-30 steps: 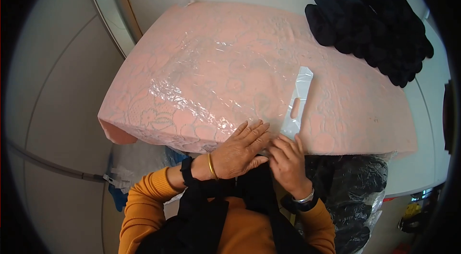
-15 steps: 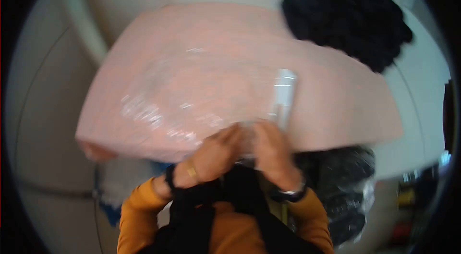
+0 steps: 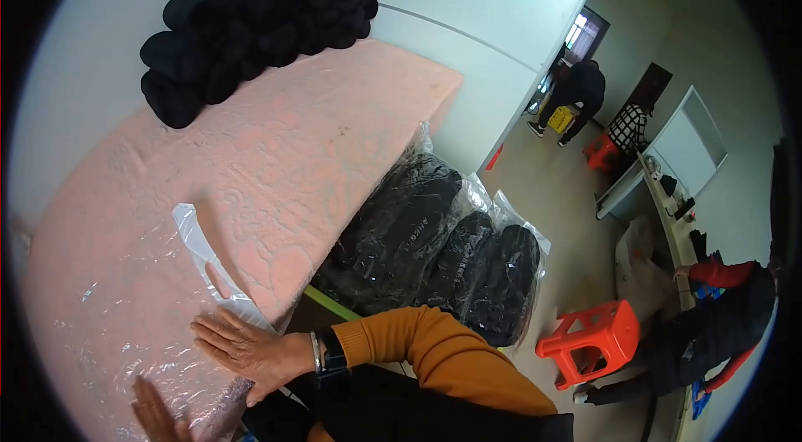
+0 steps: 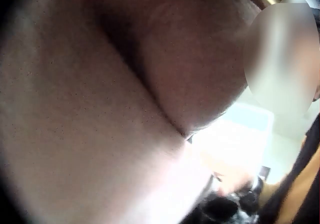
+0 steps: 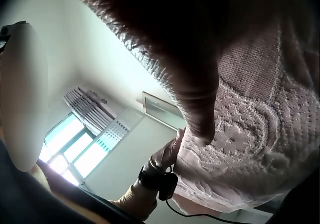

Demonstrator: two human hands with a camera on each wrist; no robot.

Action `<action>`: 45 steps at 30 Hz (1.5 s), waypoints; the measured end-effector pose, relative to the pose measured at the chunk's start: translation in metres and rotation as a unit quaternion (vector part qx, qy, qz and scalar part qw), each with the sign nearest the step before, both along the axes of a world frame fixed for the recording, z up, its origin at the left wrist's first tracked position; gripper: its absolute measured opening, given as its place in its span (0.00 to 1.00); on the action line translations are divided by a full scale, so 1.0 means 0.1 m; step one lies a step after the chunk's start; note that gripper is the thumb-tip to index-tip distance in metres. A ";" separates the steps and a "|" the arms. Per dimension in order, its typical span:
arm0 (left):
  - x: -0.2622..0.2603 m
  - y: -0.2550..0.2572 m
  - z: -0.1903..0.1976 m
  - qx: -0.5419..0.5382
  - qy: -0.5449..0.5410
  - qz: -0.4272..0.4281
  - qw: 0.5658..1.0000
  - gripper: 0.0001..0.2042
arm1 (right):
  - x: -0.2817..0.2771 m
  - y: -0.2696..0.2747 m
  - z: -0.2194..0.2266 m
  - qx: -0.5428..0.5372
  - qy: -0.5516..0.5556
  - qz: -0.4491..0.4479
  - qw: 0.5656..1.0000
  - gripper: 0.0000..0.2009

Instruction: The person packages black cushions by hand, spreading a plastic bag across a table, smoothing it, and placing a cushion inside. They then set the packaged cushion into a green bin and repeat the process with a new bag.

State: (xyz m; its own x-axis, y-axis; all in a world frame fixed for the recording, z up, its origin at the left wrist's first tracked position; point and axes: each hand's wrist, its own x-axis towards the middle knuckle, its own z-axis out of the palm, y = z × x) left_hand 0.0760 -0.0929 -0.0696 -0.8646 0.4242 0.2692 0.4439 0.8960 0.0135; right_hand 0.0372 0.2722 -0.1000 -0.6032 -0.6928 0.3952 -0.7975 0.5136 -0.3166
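A clear plastic bag (image 3: 129,350) lies flat on the pink patterned cloth (image 3: 242,166), with a white handle strip (image 3: 195,233) along one side. My right hand (image 3: 255,352) rests palm down on the bag by the lower end of that strip, fingers extended. Apart from it, at the bottom edge of the head view, my left hand (image 3: 159,417) shows blurred and partly cut off, its fingers straight over the plastic. In the right wrist view the left hand (image 5: 167,151) appears at the cloth's edge. Skin fills most of the left wrist view.
Black padded items (image 3: 276,7) are heaped on the cloth's far side. Beside the table lie black items in clear plastic (image 3: 418,241). A red stool (image 3: 593,342) stands on the floor, near a person in dark clothes (image 3: 710,333); another person (image 3: 581,87) bends farther back.
The head view has swung to the right, bringing the room and other people in. My hands have moved apart, and the right one now lies flat beside the white strip.
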 end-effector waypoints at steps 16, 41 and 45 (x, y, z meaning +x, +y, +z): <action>0.47 -1.39 -0.92 -0.107 0.126 0.138 0.976 0.31 | -0.05 0.49 0.28 -0.086 0.095 0.010 0.992 0.21; 0.19 -0.36 -0.22 -0.055 0.093 0.049 0.993 0.26 | -0.23 0.00 0.34 0.133 0.011 -0.044 0.990 0.35; 0.13 -1.28 -0.58 -0.121 0.204 -0.026 0.971 0.23 | -0.26 0.04 0.11 0.053 -0.018 -0.025 0.998 0.35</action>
State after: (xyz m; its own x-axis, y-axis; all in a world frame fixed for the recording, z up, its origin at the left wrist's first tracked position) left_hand 0.0894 -0.2213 -0.1280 -0.6824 0.5580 0.4722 0.4120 0.8272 -0.3820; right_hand 0.0107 0.2765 -0.0890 -0.6504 -0.6982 0.2992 -0.7592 0.5844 -0.2865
